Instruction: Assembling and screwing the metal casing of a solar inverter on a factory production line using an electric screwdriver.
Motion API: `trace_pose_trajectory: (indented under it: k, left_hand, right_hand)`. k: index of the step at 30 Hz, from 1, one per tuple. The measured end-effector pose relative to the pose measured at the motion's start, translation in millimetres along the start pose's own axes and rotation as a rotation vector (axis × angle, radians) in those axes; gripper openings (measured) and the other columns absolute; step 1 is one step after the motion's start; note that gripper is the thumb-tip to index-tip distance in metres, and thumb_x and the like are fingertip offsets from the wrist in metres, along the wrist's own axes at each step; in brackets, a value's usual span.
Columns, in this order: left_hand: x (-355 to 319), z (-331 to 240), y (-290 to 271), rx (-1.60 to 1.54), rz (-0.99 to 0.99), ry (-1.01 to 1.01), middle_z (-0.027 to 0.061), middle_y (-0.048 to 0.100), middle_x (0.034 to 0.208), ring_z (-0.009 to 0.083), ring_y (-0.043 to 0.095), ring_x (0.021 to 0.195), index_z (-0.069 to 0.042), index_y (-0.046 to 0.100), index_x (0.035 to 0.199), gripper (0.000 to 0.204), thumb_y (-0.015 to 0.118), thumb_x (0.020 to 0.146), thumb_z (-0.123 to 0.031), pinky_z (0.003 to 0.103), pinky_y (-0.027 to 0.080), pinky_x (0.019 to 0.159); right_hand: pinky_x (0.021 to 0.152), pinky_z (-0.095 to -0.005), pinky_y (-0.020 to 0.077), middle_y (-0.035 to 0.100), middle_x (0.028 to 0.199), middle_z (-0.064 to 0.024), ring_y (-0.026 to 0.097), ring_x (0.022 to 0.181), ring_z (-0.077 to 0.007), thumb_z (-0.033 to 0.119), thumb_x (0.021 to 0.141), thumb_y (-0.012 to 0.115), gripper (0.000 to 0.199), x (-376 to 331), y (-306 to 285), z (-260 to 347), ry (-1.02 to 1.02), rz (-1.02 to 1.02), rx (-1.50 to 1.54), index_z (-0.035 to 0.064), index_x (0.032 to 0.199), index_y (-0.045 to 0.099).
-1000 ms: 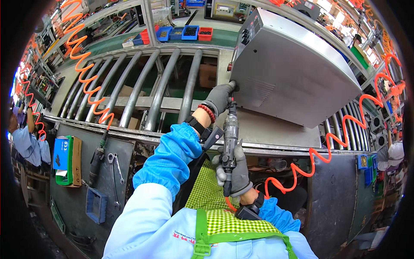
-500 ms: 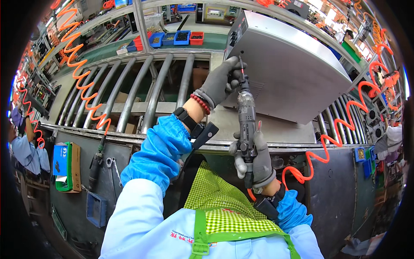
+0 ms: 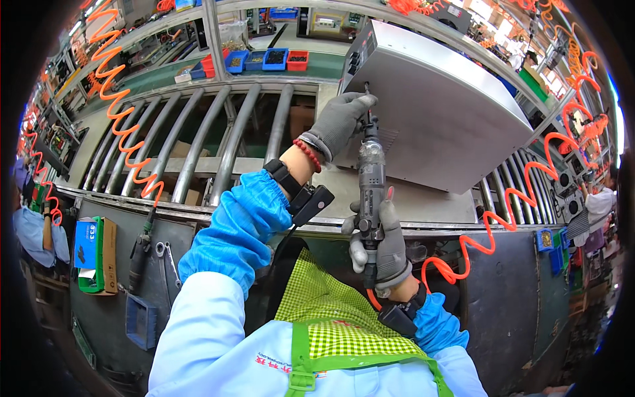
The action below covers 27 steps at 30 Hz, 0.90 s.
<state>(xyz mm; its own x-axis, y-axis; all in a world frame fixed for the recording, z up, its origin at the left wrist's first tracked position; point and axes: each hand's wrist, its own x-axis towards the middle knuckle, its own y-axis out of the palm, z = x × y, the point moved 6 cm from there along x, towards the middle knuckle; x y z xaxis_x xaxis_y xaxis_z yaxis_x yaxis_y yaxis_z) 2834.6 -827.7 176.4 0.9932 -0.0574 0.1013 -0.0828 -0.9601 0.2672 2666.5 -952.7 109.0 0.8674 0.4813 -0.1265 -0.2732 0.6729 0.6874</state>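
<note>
My right hand [image 3: 387,241], in a grey glove, is wrapped round the body of a dark grey air screwdriver [image 3: 372,173], its thumb lying along the side. An orange hose leaves the tool's lower end. The bit points away from me and its tip meets a small dark hole in the side of a large grey metal cabinet [image 3: 436,112]. My left hand [image 3: 340,122], also gloved, is closed about the bit just below the tip, thumb and forefinger near the panel. Its fingers partly hide the bit, and any screw there is too small to make out.
The cabinet rests tilted in view on a roller conveyor [image 3: 241,142]. Beyond it stand blue and red parts bins [image 3: 275,59]. At left lie another air tool [image 3: 140,258], spanners [image 3: 165,264], a blue tray [image 3: 141,322] and a box [image 3: 97,255]. A coiled orange hose [image 3: 479,248] hangs at right.
The bit's tip has moved up to the cabinet's hole. My left fingers have shifted along the bit and closed more tightly. The whole view has shifted slightly.
</note>
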Motion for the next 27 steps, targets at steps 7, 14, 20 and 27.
trace_pose_trajectory:
  k: [7, 14, 20, 27]
  left_hand:
    - [6, 1, -4, 0.115, 0.016, -0.003, -0.0025, 0.056, 0.082, 0.0043, 0.054, 0.069, -0.006, 0.065, 0.113, 0.033, 0.062, 0.092, -0.031, 0.019, 0.046, 0.062]
    - [7, 0, -6, 0.079, 0.021, 0.029, -0.0014, 0.055, 0.083, 0.0037, 0.055, 0.070, -0.006, 0.065, 0.112, 0.033, 0.063, 0.092, -0.031, 0.019, 0.047, 0.063]
    - [17, 17, -9, -0.295, 0.053, -0.121, -0.0051, 0.049, 0.066, 0.0058, 0.042, 0.047, -0.012, 0.060, 0.091, 0.026, 0.057, 0.095, -0.037, 0.022, 0.032, 0.042]
    - [27, 31, -7, -0.567, -0.002, -0.137, -0.0043, 0.049, 0.065, 0.0065, 0.043, 0.047, -0.016, 0.054, 0.091, 0.019, 0.054, 0.097, -0.034, 0.019, 0.031, 0.039]
  right_hand:
    - [0.033, -0.0263, 0.0469, 0.063, 0.086, -0.0124, 0.056, 0.043, -0.0139, 0.056, 0.097, 0.043, 0.059, -2, 14, 0, 0.000, 0.019, 0.063, 0.0028, 0.120, 0.048]
    - [0.033, -0.0267, 0.0431, 0.063, 0.088, -0.0122, 0.053, 0.043, -0.0133, 0.063, 0.094, 0.043, 0.067, -10, 38, 11, 0.040, 0.004, 0.111, 0.0015, 0.120, 0.049]
    - [0.032, -0.0227, 0.0352, 0.061, 0.100, -0.0160, 0.044, 0.044, -0.0069, 0.065, 0.096, 0.034, 0.075, -11, 98, 47, 0.067, 0.191, 0.447, -0.0028, 0.122, 0.053]
    - [0.030, -0.0220, 0.0360, 0.060, 0.093, -0.0133, 0.045, 0.042, -0.0057, 0.063, 0.097, 0.034, 0.070, -9, 92, 42, 0.078, 0.215, 0.414, -0.0010, 0.117, 0.055]
